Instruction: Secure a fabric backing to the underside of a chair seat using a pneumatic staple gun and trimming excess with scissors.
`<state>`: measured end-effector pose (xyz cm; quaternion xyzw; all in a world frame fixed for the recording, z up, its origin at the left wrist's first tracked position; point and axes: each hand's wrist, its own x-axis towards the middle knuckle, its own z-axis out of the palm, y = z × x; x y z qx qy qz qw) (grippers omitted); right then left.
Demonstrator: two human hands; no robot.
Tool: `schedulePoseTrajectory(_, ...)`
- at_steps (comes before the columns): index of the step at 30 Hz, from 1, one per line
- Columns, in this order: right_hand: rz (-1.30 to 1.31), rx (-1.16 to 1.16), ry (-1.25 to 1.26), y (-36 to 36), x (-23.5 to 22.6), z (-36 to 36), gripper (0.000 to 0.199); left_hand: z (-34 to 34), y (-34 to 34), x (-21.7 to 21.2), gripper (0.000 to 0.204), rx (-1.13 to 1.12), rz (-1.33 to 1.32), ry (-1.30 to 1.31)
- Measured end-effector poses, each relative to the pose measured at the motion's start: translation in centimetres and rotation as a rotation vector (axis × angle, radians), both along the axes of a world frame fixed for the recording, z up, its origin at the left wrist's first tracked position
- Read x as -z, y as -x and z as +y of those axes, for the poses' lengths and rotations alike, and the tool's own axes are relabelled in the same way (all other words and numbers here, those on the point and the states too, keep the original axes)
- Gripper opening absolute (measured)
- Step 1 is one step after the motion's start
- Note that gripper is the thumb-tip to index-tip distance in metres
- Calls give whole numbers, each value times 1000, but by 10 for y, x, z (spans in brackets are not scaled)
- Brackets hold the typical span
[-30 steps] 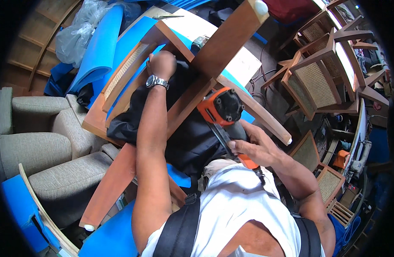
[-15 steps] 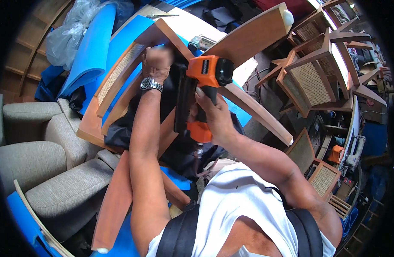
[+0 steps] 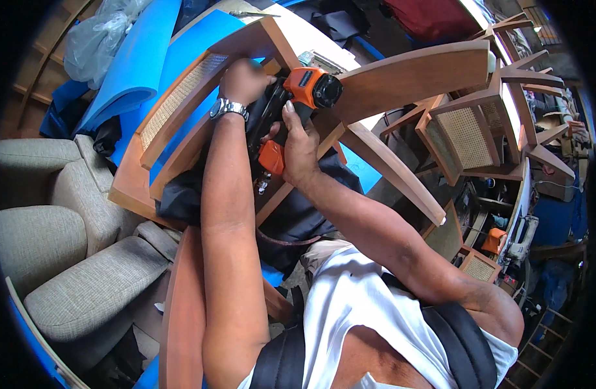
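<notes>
In my right hand (image 3: 299, 144) is an orange and black pneumatic staple gun (image 3: 299, 85), fingers wrapped round its grip. Its dark magazine side lies close to my left hand (image 3: 244, 83), inside an overturned brown wooden chair frame (image 3: 132, 194). A metal-banded watch (image 3: 229, 109) is on my left wrist. My left fingers are blurred near the frame's upper corner, so their grip does not show. Black fabric (image 3: 181, 201) hangs within and below the frame. One side of the frame carries a woven cane panel (image 3: 181, 100).
Blue foam sheets (image 3: 132, 71) and clear plastic (image 3: 93, 48) lie at the far left. Grey upholstered seats (image 3: 97, 282) stand at left. A broad wooden leg (image 3: 418, 74) juts right from the frame. More cane-panelled chair frames (image 3: 465, 136) are stacked at right. A hose (image 3: 288, 242) runs below the gun.
The staple gun in my right hand has moved left and tilted, nearer my left hand. The broad wooden leg at upper right now lies flatter in view and reaches further right.
</notes>
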<state>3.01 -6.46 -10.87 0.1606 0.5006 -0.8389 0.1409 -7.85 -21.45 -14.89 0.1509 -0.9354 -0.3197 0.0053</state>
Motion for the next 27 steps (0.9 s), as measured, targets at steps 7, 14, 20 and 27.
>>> schedulePoseTrajectory(7,-34,65,-66,1,1,-23,25,-10,-7,-1,62,-4,19,-9)
schedulePoseTrajectory(14,-17,97,-15,19,-6,-30,24,-13,-5,8,57,2,15,-49)
schedulePoseTrajectory(20,30,102,-41,1,-7,-32,26,-14,-7,-5,56,-8,-25,-67)
schedulePoseTrajectory(27,-18,81,-70,7,-3,-32,21,-11,-6,-5,62,-22,-11,-91)
